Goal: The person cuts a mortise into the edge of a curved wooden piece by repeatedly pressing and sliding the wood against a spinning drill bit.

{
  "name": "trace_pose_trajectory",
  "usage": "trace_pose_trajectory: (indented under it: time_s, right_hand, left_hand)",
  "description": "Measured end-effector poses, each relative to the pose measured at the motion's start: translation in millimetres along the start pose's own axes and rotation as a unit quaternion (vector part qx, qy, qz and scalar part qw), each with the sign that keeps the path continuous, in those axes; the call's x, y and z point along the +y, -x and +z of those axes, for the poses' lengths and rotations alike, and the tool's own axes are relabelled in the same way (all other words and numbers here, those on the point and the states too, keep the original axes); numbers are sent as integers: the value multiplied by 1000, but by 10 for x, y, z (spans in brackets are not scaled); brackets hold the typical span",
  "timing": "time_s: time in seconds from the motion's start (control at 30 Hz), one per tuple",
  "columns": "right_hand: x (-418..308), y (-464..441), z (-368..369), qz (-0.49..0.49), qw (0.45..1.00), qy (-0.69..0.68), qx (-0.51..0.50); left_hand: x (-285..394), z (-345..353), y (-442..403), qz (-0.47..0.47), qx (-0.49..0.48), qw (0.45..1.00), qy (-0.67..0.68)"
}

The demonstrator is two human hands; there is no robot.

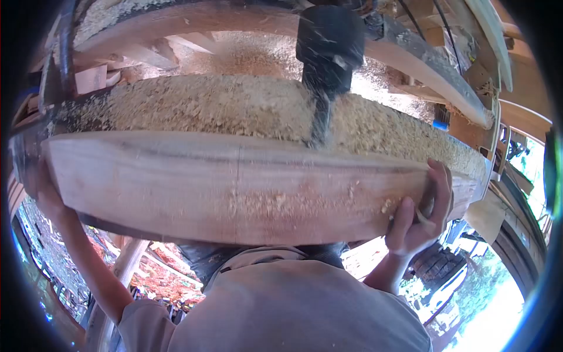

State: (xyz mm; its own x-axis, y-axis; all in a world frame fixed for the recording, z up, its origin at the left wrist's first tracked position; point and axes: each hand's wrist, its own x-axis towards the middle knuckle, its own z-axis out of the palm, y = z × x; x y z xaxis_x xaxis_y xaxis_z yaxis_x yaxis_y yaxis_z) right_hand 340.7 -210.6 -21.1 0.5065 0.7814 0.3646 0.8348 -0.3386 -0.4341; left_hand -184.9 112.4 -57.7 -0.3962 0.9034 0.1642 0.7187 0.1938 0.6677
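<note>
A long, pale wooden board (234, 182) with a pencil-like line across its middle lies crosswise in front of my body. My left hand (46, 186) holds its left end, with the fingers dim and partly hidden at the edge of the view. Near the right end, my right hand (423, 220) grips the board, fingers over the far edge and thumb on the near face. A black drill chuck (330, 44) points down from above. Its metal bit (320, 120) meets the board's far edge, blurred, with chips flying around it.
Thick wood shavings (205, 105) cover the machine's table behind the board. A curved wooden beam (240, 20) runs across the back, and another piece (434, 76) slopes down at the right. Shavings and wood scraps litter the ground below.
</note>
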Motion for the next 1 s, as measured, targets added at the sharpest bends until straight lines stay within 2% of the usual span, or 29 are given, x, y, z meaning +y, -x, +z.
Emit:
trace_pose_trajectory:
  time_s: [0.03, 0.07, 0.13, 0.2, 0.33, 0.43, 0.5, 0.53, 0.63, 0.73, 0.83, 0.93, 1.0]
  right_hand:
    - [-11, 22, -42, 4, 1000, 3, -30]
    - [4, 35, -34, -2, 1000, -17, -16]
    - [18, 94, -106, -23, 1000, 15, -5]
    - [-24, 161, -177, -25, 999, 40, -14]
    - [-28, 486, -292, 2, 1000, 16, -6]
    - [18, 529, -326, -15, 999, 29, -15]
    - [18, 520, -314, -6, 999, 38, -16]
    - [16, 515, -297, -3, 999, 30, -13]
    - [26, 472, -266, 2, 1000, 21, -6]
    - [101, 391, -216, -1, 1000, 23, 6]
    - [108, 352, -187, -1, 1000, 26, 14]
    - [94, 343, -193, 0, 999, 41, 18]
    - [102, 349, -197, -5, 998, 52, 22]
  left_hand:
    - [128, 63, 37, -49, 25, 998, 28]
    - [156, 110, 136, -11, 32, 998, 59]
    - [337, 71, 431, -70, 58, 989, 115]
    - [133, -150, 503, 2, 26, 1000, 9]
    - [-87, -398, 823, 54, -9, 996, -71]
    - [-124, -443, 904, 124, -43, 982, -138]
    - [-51, -439, 901, 4, -57, 998, -17]
    - [-96, -446, 929, 3, -56, 998, 2]
    - [-16, -405, 1008, 170, -60, 972, -148]
    - [74, -347, 951, 121, -65, 984, -115]
    - [-67, -428, 865, 200, -79, 962, -170]
    - [-107, -419, 822, 239, -76, 957, -146]
    - [-29, -321, 902, 175, -57, 982, -48]
